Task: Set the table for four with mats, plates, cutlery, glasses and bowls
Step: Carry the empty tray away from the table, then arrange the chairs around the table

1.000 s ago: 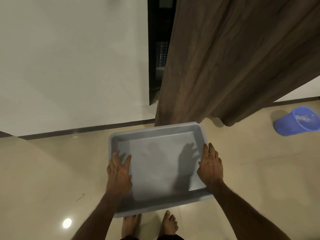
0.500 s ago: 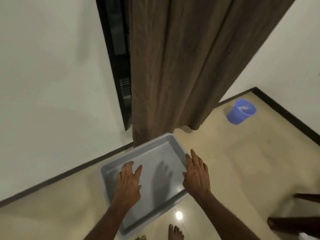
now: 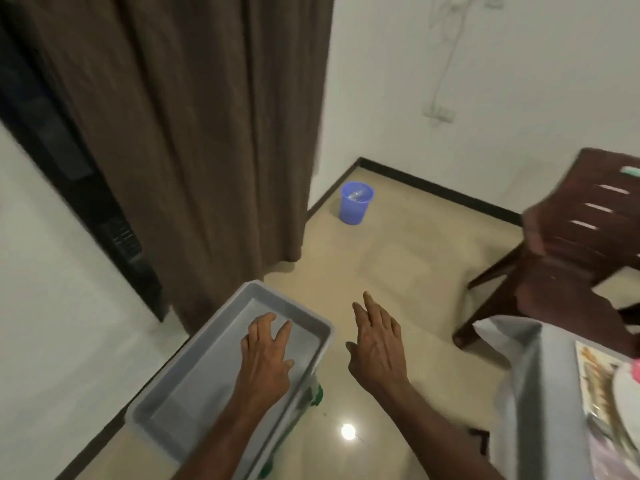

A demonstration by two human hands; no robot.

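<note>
**Grey tray under our left hand**

Our left hand [image 3: 265, 355] hangs over the grey plastic tray [image 3: 166, 407], fingers loosely spread; whether it touches, we cannot tell. The tray is shallow, rectangular, rimmed, bottom left above the floor. Our right hand [image 3: 377, 344] hovers open beside it, holding nothing.

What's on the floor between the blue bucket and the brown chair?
Nothing. In the head view, only bare beige floor lies between the blue bucket by the curtain and the brown chair.
</note>
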